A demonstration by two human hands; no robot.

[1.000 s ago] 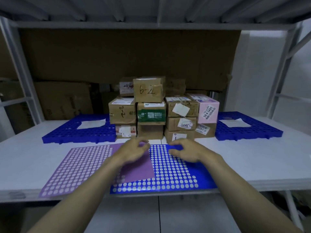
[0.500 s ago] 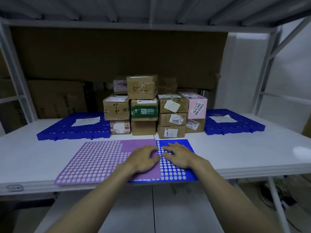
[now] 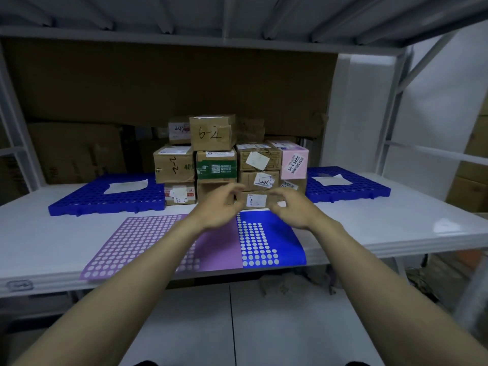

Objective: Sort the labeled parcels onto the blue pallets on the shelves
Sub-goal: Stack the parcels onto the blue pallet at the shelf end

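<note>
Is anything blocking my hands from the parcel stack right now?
Nothing visible does. The left hand and right hand hang empty just in front of the parcel stack, above the dotted sheets, with open air between.

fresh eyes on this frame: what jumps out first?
The stack of cardboard parcels at the middle back of the white shelf, one pink box on its right side. Blue pallets flank it, left and right, each carrying only a white sheet. In front, both hands, left and right, hang empty above dotted purple and blue sticker sheets.
</note>
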